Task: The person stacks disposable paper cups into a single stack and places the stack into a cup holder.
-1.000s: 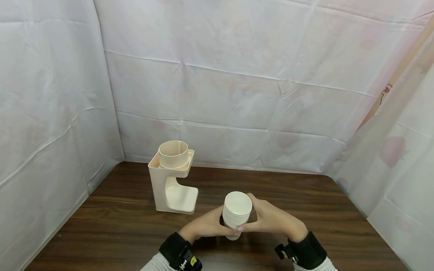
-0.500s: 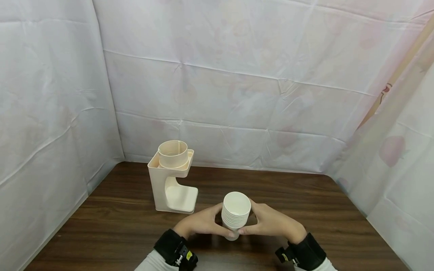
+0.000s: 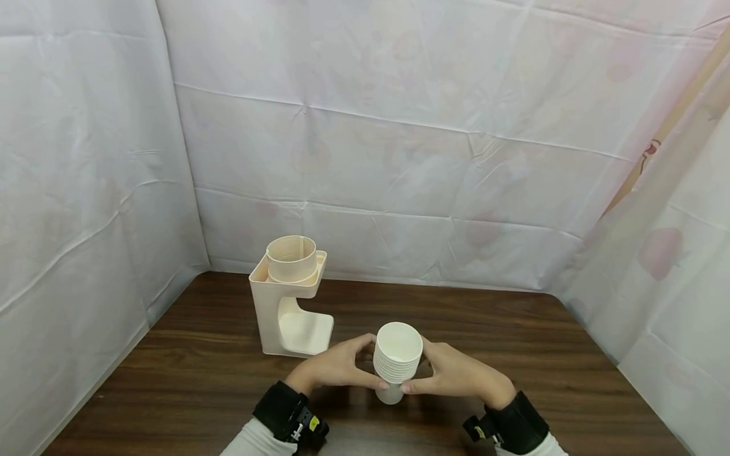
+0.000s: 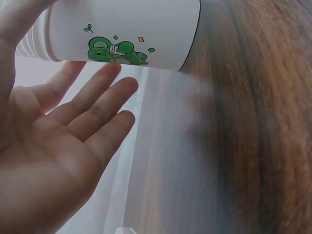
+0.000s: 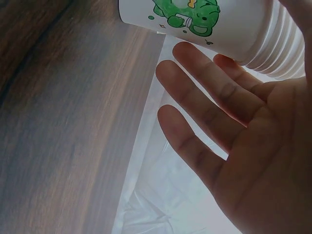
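Observation:
A stack of nested white paper cups [image 3: 398, 356] stands upright on the table, between both hands. In the wrist views the lowest cup [image 4: 161, 29] carries a green cartoon animal. My left hand [image 3: 338, 366] is at the stack's left side, its thumb tip by the lower cup and its fingers spread; a gap shows between palm and cups. In the left wrist view those fingers [image 4: 109, 107] stretch out loosely along the cup. On the right side, my right hand [image 3: 456, 373] holds the stack between thumb in front and index finger behind; its other fingers [image 5: 195, 92] extend free.
A cream cup holder [image 3: 268, 320] with a round tube [image 3: 291, 269] on top and a flat foot [image 3: 308, 332] stands left of the cups. White cloth [image 3: 365, 158] walls in the dark wooden table [image 3: 188, 380] at the back and sides.
My left hand has shifted left and slightly away from me, its grasp loosening around the cups. The stack moved slightly left at first; the right hand stays nearly in place.

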Demonstrator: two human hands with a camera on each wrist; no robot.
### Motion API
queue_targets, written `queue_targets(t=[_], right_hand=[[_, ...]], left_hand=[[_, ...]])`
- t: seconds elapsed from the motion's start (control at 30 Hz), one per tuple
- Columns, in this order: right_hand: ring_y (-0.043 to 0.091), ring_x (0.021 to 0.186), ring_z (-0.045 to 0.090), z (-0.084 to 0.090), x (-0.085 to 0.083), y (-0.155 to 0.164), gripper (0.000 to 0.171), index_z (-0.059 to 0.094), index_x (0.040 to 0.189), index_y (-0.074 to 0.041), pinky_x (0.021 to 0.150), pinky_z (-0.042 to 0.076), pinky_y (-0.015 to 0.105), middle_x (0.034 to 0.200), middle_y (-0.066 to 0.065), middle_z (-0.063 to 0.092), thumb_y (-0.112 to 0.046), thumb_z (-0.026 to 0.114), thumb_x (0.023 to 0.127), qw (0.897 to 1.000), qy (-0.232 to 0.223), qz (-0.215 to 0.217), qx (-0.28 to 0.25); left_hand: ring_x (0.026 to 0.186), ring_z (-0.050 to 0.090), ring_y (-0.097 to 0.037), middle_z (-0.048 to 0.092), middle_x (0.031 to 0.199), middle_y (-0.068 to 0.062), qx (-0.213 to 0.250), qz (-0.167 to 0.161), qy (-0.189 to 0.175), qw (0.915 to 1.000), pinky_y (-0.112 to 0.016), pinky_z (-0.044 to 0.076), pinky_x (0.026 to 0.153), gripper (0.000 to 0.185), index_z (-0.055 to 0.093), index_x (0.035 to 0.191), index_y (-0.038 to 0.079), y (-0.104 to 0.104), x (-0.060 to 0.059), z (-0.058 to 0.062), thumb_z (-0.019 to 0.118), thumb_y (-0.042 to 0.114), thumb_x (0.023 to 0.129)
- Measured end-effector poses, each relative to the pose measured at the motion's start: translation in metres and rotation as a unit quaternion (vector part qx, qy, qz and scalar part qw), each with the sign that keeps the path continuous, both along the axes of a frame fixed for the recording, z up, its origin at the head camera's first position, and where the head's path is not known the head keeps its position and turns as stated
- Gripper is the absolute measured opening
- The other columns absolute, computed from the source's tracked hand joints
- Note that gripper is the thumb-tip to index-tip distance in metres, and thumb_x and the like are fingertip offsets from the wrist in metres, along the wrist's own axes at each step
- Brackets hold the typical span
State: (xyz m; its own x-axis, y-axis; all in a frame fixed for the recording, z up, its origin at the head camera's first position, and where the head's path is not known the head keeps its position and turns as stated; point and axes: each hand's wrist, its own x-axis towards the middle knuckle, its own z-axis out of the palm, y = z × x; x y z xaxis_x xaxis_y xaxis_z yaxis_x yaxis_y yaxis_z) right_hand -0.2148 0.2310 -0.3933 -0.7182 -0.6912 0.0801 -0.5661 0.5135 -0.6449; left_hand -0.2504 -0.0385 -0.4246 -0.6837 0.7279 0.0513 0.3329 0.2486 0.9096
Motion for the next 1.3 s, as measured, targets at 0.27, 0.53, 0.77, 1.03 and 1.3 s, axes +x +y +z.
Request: queue_targets(t=[0.27, 0.53, 0.77, 1.03, 1.3], right_hand=[[0.013, 0.113, 0.061, -0.001, -0.001, 0.0, 0.082, 0.027, 0.154, -0.016, 0.093, 0.051, 0.048, 0.129, -0.006, 0.062, -0.046, 0.07, 0.093, 1.0, -0.004, -0.008, 0.001], [0.017, 0.107, 0.064, -0.001, -0.001, -0.001, 0.08, 0.027, 0.154, -0.013, 0.087, 0.054, 0.043, 0.13, -0.001, 0.062, -0.045, 0.069, 0.094, 1.0, 0.005, -0.02, -0.001], [0.019, 0.106, 0.065, -0.001, -0.003, -0.001, 0.083, 0.021, 0.157, -0.012, 0.084, 0.055, 0.036, 0.133, 0.001, 0.06, -0.043, 0.068, 0.096, 0.999, 0.015, -0.047, -0.024], [0.018, 0.123, 0.057, 0.001, -0.001, -0.004, 0.079, 0.023, 0.156, -0.022, 0.097, 0.049, 0.047, 0.138, -0.006, 0.056, -0.043, 0.068, 0.095, 0.995, 0.039, -0.072, -0.058], [0.022, 0.133, 0.048, -0.001, -0.001, -0.008, 0.076, 0.026, 0.155, -0.016, 0.104, 0.041, 0.052, 0.142, -0.003, 0.054, -0.037, 0.069, 0.096, 0.989, 0.09, -0.085, -0.084]], left_hand=[[0.111, 0.061, -0.009, 0.065, 0.117, 0.01, 0.007, 0.003, 0.007, 0.9999, -0.042, 0.047, 0.098, 0.062, 0.054, 0.133, 0.021, -0.001, 0.0, 0.0, 0.086, 0.028, 0.081], [0.114, 0.061, -0.01, 0.064, 0.121, 0.008, 0.033, 0.0, -0.005, 0.9994, -0.036, 0.047, 0.1, 0.061, 0.052, 0.136, 0.019, -0.001, 0.001, 0.001, 0.083, 0.027, 0.084], [0.113, 0.062, -0.012, 0.065, 0.12, 0.005, 0.068, 0.009, 0.0, 0.9977, -0.037, 0.047, 0.1, 0.061, 0.049, 0.139, 0.018, 0.001, 0.0, 0.005, 0.08, 0.03, 0.088], [0.114, 0.062, -0.017, 0.064, 0.123, 0.0, 0.099, 0.016, 0.007, 0.995, -0.036, 0.047, 0.101, 0.06, 0.048, 0.141, 0.018, 0.002, -0.002, 0.008, 0.078, 0.03, 0.09], [0.123, 0.058, -0.019, 0.06, 0.132, -0.001, 0.124, 0.038, -0.011, 0.9915, -0.036, 0.049, 0.098, 0.064, 0.047, 0.144, 0.02, 0.001, 0.0, 0.013, 0.079, 0.031, 0.089]])
